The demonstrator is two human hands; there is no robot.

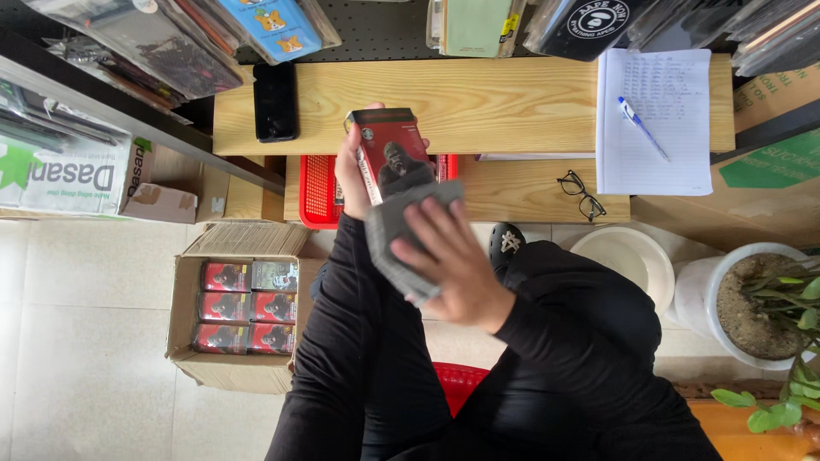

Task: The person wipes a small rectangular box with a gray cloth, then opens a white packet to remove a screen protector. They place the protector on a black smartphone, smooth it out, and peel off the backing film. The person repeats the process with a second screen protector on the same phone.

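Observation:
My left hand (352, 175) holds a small red and black box (391, 152) with a gorilla picture, raised over the red tray (318, 189). My right hand (453, 260) presses a grey cloth (395, 235) against the lower end of the box. Both arms are in black sleeves.
A cardboard carton (190, 341) on the floor at left holds several similar boxes. On the wooden shelf (478, 98) lie a black phone (275, 101) and a notepad (656, 119) with a blue pen (642, 128). Glasses (581, 195) rest lower. A potted plant (760, 307) and a white bowl (623, 260) stand at right.

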